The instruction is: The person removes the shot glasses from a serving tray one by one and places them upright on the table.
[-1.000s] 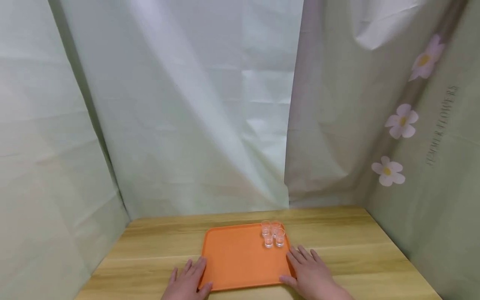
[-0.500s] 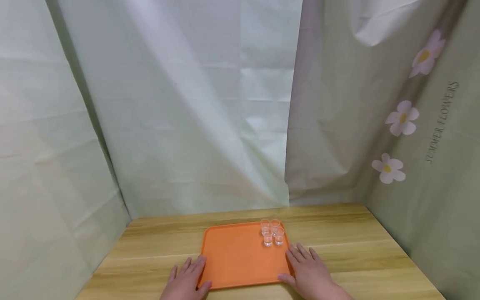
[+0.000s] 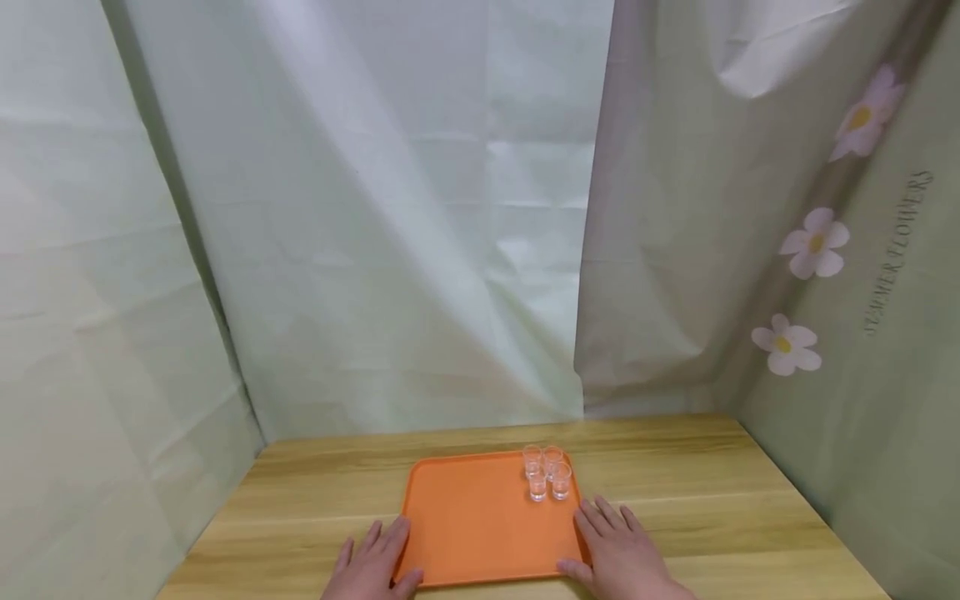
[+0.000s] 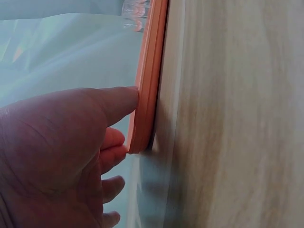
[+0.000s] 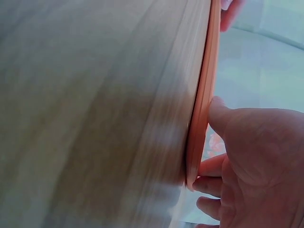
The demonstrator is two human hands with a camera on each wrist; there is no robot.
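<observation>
An orange rectangular tray [image 3: 480,533] lies flat on the wooden table, several small clear glasses [image 3: 551,475] grouped in its far right corner. At the near left corner is my left hand [image 3: 367,567], fingers extended along the side and thumb at the front edge. My right hand [image 3: 626,550] mirrors it at the near right corner. In the left wrist view, the thumb [image 4: 121,102] touches the tray's outer rim [image 4: 149,80]. The right wrist view shows the right thumb [image 5: 218,114] against the front rim [image 5: 203,104], with fingertips round the corner.
The wooden table [image 3: 315,492] extends beyond the tray on both sides. Pale green curtains [image 3: 375,250] stand along its back and sides, and white flowers [image 3: 786,346] are printed on the right one.
The whole scene shifts slightly within the head view. Both hands stay at the tray's near corners, and the glasses keep their places on it.
</observation>
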